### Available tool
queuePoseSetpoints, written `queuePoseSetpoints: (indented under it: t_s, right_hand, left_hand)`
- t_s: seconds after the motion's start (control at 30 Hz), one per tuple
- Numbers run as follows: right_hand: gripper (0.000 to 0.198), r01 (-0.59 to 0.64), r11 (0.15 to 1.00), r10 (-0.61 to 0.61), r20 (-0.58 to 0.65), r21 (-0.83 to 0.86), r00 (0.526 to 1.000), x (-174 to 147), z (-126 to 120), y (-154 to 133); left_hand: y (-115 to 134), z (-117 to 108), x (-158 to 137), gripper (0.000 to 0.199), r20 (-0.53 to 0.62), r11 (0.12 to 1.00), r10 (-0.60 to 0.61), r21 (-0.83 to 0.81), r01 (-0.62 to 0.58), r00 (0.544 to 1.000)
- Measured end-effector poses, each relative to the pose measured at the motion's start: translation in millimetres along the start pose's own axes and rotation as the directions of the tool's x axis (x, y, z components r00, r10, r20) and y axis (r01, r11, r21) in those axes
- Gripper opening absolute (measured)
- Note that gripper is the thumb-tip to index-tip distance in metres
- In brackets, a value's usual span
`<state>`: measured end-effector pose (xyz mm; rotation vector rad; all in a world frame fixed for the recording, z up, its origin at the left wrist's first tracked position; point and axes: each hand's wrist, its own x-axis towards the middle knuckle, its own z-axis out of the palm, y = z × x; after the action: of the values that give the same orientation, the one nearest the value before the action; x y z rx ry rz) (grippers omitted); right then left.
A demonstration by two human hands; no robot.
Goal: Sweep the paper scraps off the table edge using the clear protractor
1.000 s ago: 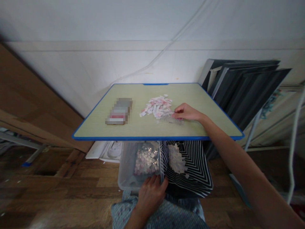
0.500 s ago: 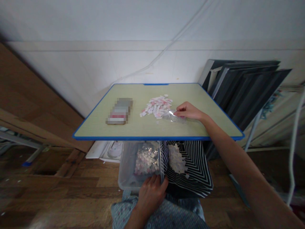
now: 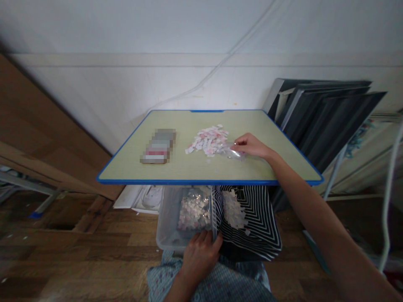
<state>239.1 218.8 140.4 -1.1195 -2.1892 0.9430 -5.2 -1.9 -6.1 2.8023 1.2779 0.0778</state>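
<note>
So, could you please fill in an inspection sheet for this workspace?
Surface: pale table, edged in blue.
Job's things: pink-and-white pieces heaped on the table; clear plastic beside them; plastic bin and striped cloth below, both holding small pieces.
Clutter: blurred-out item, table's left.
Hands: right hand pinches the clear plastic; left hand at the bin's near side.
Cables: white cable along the wall.
Surroundings: dark panels tilted at right; scraps on the floor.

Ref scrap pile on worktop, I see: bag just right, slab left, bin below and in front, panels far right, wall behind.
</note>
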Motion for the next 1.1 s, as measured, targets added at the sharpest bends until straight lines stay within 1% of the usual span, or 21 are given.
queuePoseSetpoints:
  t_s: [0.13, 0.2, 0.37, 0.57, 0.77, 1.1]
  right_hand:
    - [0.042, -0.005, 1.000, 0.005, 0.077, 0.004, 0.997, 0, 3, -1]
    - [0.042, -0.006, 1.000, 0.006, 0.088, 0.002, 0.996, 0, 3, -1]
    - [0.041, -0.018, 1.000, 0.019, 0.045, -0.020, 0.999, 0, 1, 2]
    - [0.041, -0.025, 0.999, 0.026, 0.032, -0.045, 0.999, 3, 5, 3]
    - [0.040, -0.032, 0.997, 0.031, -0.009, -0.067, 0.999, 5, 7, 6]
    - [0.043, -0.004, 0.998, -0.002, -0.085, -0.070, 0.996, 5, 6, 9]
  left_hand:
    - [0, 1, -1, 0.035, -0.035, 1.000, -0.006, 0.009, 0.006, 0.999]
    - [1, 1, -1, 0.035, -0.045, 1.000, -0.007, 0.011, 0.007, 0.999]
    - [1, -2, -1, 0.035, -0.008, 1.000, -0.017, 0.014, 0.017, 1.000]
    - [0, -1, 0, 0.036, -0.013, 1.000, 0.002, 0.008, -0.001, 1.000]
    - [1, -4, 2, 0.038, 0.034, 1.000, -0.013, 0.015, 0.013, 0.999]
    - [1, -1, -1, 0.036, -0.016, 1.000, -0.004, -0.005, 0.004, 1.000]
